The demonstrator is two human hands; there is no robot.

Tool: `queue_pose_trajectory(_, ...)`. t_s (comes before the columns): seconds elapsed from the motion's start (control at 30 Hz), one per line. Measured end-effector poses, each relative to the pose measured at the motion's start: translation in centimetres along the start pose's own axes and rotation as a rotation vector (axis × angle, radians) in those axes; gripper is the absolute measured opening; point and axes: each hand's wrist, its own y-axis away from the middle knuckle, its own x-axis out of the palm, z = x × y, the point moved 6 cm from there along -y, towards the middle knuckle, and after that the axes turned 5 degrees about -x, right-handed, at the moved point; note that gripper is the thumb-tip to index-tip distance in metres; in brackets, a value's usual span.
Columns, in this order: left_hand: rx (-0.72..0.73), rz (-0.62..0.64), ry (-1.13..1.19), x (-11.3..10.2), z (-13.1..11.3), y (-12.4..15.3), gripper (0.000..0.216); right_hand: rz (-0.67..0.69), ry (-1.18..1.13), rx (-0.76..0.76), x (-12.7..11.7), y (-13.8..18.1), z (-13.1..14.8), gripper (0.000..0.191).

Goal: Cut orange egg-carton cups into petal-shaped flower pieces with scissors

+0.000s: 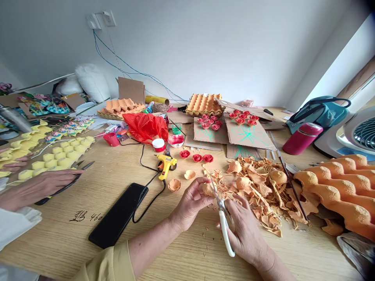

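Note:
My left hand [191, 203] pinches a small orange egg-carton cup piece [208, 189] just above the wooden table [96, 179]. My right hand [246, 234] grips white-handled scissors [223, 218], blades pointing up at the piece. A heap of orange carton scraps [260, 191] lies right beside both hands. Two cut orange cups [175, 184] sit left of my left hand, near a yellow glue gun [166, 164]. Three red painted roses [197, 157] lie behind them.
A black phone [118, 214] lies at front left. An orange egg tray [342, 187] is at right, a pink flask [301, 138] behind it. Another person's hand [38, 185] rests on black scissors at left, by yellow carton cups [55, 156]. Cardboard sheets with red roses [240, 128] stand behind.

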Motion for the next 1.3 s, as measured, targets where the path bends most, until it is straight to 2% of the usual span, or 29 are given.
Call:
queue_pose_trajectory(0.37, -0.038, -0.016, -0.012, -0.4, 0.0, -0.1, 0.040, -0.001, -0.034, 0.021, -0.1, 0.2, 0.0, 0.018)
queue_pose_trajectory(0.7, 0.011, 0.080, -0.186, -0.8, -1.4, -0.6, 0.047, 0.014, -0.021, 0.013, -0.1, 0.3, 0.0, 0.023)
queue_pose_trajectory(0.93, 0.017, 0.050, -0.257, -1.0, -2.0, -0.9, 0.051, -0.063, -0.021, 0.055, -0.3, 0.2, -0.7, 0.029)
queue_pose_trajectory(1.1, 0.007, 0.009, -0.275, -1.3, -1.3, -1.0, 0.050, -0.143, -0.204, 0.259, -0.5, 0.3, -2.1, 0.026)
queue_pose_trajectory(1.2, 0.007, 0.050, -0.299, -1.0, -0.4, -0.9, 0.049, -0.158, -0.416, 0.391, -0.3, 0.3, -2.7, 0.020)
queue_pose_trajectory(1.3, 0.014, 0.108, -0.377, -0.4, 0.5, -0.6, 0.047, -0.205, -0.669, 0.452, 0.1, 0.3, -2.9, 0.024)
